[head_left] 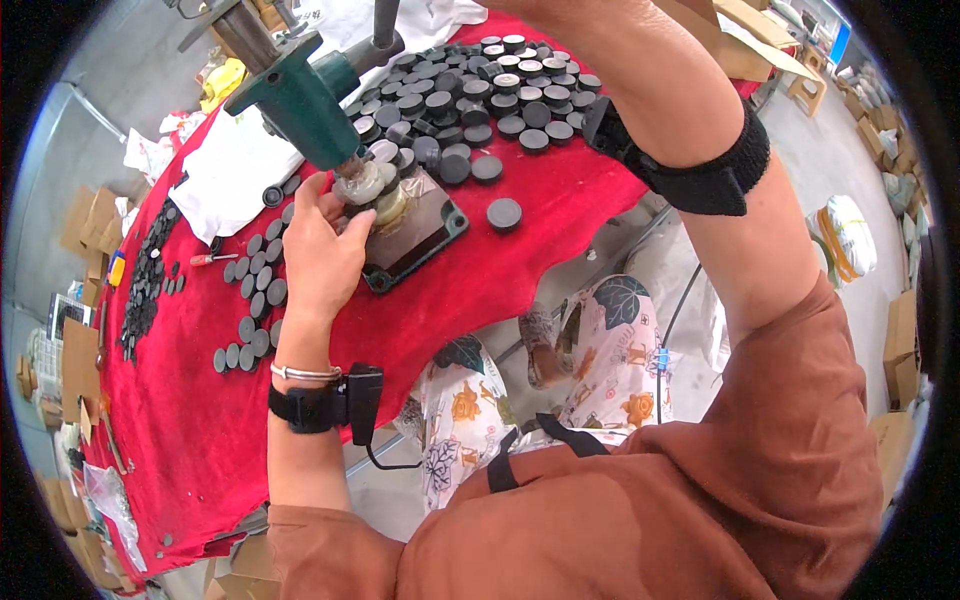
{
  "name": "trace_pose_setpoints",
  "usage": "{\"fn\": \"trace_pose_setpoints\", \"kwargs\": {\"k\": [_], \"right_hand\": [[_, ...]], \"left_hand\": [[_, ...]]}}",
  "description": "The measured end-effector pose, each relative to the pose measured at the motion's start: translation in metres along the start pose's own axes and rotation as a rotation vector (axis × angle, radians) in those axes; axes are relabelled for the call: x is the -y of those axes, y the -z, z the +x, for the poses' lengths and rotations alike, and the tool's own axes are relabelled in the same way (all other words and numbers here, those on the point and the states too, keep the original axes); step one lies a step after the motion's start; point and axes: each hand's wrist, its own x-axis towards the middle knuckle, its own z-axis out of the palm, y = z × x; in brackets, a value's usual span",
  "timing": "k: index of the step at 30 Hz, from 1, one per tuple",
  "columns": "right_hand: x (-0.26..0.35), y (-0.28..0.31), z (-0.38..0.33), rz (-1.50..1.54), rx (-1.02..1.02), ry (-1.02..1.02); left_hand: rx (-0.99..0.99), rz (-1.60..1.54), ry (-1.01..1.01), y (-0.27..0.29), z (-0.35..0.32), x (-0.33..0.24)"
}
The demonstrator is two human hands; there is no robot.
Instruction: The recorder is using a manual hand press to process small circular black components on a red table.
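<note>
The person's left hand (325,245) is right up at the green press (300,115), thumb and forefinger a little apart beside the clear piece (362,184) under the ram. That grip is fairly narrow, but I can't tell whether it is pinching anything; the fingers hide part of what lies between them. The clear piece sits above the dark plate (425,235), just beside a yellowish ring (390,210). The right forearm (640,85) is raised past the top edge, so its hand is out of my sight and I cannot tell how that grip stands. A dark lever (385,25) sticks up from the press.

Red cloth (460,300) covers the bench. Beyond the plate a big crowd of dark discs (535,115) spreads out, some overlapping. One lone disc (503,214) lies to the right of the plate, and more discs (258,280) are scattered left of the left hand. Near those lies a red-handled screwdriver (210,259), with a heap of small black parts (150,270) farther left. White fabric (240,165) is bunched behind the screwdriver. Across the floor on the right I see a white sack (845,240) and cardboard boxes (900,345).
</note>
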Motion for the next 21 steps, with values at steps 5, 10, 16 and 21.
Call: {"fn": "trace_pose_setpoints", "kwargs": {"k": [5,10,16,21], "right_hand": [[0.015,-0.005,0.009,-0.044,0.037,-0.14],[0.063,0.004,0.048,-0.279,0.319,-0.873],[0.036,0.058,-0.045,0.091,0.437,-0.255],[0.012,0.035,-0.138,0.216,0.011,-0.031]], "left_hand": [[-0.01,-0.178,-0.083,-0.014,0.012,0.014],[-0.084,-0.282,0.006,-0.02,0.006,0.017],[-0.078,-0.216,-0.062,-0.018,0.004,0.025],[-0.161,-0.278,-0.003,-0.006,-0.004,0.041]]}}
